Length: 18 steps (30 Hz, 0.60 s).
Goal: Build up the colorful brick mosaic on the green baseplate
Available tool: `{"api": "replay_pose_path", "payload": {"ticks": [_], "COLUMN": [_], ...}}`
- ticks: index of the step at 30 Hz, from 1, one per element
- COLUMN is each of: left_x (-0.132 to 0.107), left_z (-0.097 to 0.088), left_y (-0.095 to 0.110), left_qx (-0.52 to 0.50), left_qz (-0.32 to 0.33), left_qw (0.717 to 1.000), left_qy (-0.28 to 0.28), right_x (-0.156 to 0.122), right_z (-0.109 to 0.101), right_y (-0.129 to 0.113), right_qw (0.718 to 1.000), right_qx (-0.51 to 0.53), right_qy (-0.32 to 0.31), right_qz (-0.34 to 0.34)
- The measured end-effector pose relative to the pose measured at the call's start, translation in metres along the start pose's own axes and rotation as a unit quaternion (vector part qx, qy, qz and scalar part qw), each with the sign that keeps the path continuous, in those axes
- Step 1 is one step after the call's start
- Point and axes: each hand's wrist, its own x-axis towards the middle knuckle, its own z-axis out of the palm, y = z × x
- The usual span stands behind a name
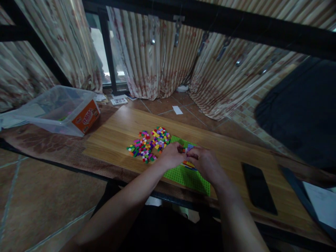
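Observation:
A green studded baseplate (187, 179) lies on the wooden board in front of me. Small coloured toy bricks (190, 164) in yellow, orange, blue and other colours are set on its middle, partly covered by my hands. My left hand (172, 155) reaches over the plate from the left with its fingers curled together. From the other side my right hand (206, 162) bends down, thumb and fingers pinched. The fingertips of both hands nearly meet above the bricks; what they grip is too small and shadowed to make out. Beside the left hand spreads a pile of loose bricks (146, 146).
A clear plastic box (61, 108) with an orange label stands at the left end. On the right of the wooden board (112, 136) lies a black phone (258, 188). White paper (321, 203) sits at the far right. Curtains (168, 63) hang behind.

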Motion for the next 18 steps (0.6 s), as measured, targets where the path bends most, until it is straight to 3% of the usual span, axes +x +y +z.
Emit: {"api": "replay_pose_path", "payload": {"ticks": [9,18], "left_x": [-0.002,-0.001], "left_z": [0.003,0.003], "left_y": [0.010,0.006], "left_qx": [0.030,0.036], "left_qz": [-0.027,0.004], "left_qw": [0.999,0.999], "left_qy": [0.001,-0.001], "right_x": [-0.015,-0.016], "right_z": [0.003,0.004], "right_y": [0.016,0.009], "right_qw": [0.988,0.992], "right_qx": [0.133,0.101], "right_qy": [0.050,0.066], "right_qz": [0.054,0.024]}}
